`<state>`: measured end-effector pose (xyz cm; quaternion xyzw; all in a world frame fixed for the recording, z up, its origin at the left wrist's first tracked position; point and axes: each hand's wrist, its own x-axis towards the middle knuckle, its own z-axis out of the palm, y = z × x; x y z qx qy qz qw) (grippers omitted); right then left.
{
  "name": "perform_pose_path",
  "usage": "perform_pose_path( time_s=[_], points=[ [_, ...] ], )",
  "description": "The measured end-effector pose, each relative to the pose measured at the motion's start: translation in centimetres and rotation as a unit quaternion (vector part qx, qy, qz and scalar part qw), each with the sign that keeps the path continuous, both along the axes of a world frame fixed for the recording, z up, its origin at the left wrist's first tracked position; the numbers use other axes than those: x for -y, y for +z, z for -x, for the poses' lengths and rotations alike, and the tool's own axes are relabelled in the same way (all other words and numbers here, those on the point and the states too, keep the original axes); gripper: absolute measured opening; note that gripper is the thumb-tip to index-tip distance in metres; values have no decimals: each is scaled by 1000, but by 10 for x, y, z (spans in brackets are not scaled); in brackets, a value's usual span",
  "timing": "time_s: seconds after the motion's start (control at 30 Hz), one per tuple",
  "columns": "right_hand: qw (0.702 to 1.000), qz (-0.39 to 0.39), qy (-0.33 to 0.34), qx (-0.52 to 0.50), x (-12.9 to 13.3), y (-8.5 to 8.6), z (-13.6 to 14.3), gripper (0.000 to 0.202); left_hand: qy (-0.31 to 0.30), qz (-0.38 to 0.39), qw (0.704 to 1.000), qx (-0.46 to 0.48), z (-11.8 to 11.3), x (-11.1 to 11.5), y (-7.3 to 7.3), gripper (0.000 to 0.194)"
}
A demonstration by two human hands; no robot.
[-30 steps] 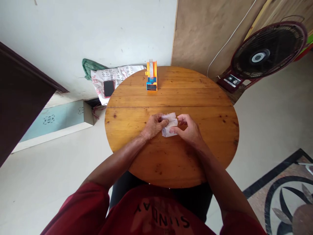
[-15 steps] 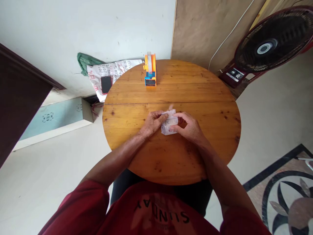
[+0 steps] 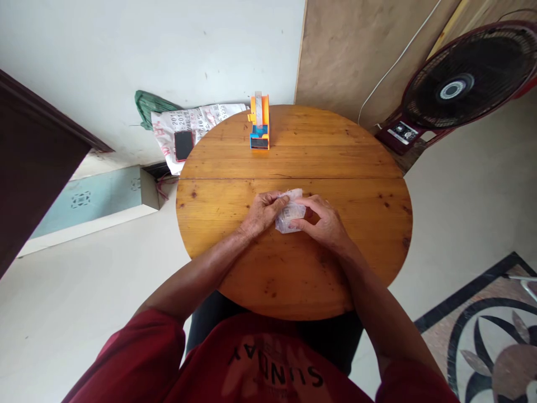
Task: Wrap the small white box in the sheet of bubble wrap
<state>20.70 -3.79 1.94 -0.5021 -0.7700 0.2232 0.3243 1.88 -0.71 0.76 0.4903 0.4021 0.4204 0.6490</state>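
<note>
A small, clear, crinkled plastic packet (image 3: 288,215) is held just above or on the round wooden table (image 3: 235,224); whether it touches the wood I cannot tell. On its left side my left hand (image 3: 264,211) is closed, with the thumb pressing on the packet's upper part. My right hand (image 3: 321,221) grips the right edge, index finger above and thumb below, with a gap between them. What the packet contains is too small to make out. Toward the table's far edge stands an orange and blue tape dispenser (image 3: 260,126) with a roll of clear tape.
A standing fan (image 3: 461,89) is beyond the table at right. Left of the table, a dark phone (image 3: 183,145) lies on a printed white sack (image 3: 165,126), with a green bag (image 3: 153,106) behind. A pale blue box-like piece (image 3: 88,198) sits on the floor.
Both hands stay on the packet. My right index finger has moved slightly along its upper edge, and the loose flap at the packet's top now sits lower. The camera view has shifted a little.
</note>
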Motion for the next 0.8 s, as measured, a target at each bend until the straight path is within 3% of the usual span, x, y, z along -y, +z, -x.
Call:
perform_pose_path(
  time_s=[0.8],
  points=[
    [992,95,11,-82,-2,0,1,35,6,19,1000,12,2,1,6,32]
  ],
)
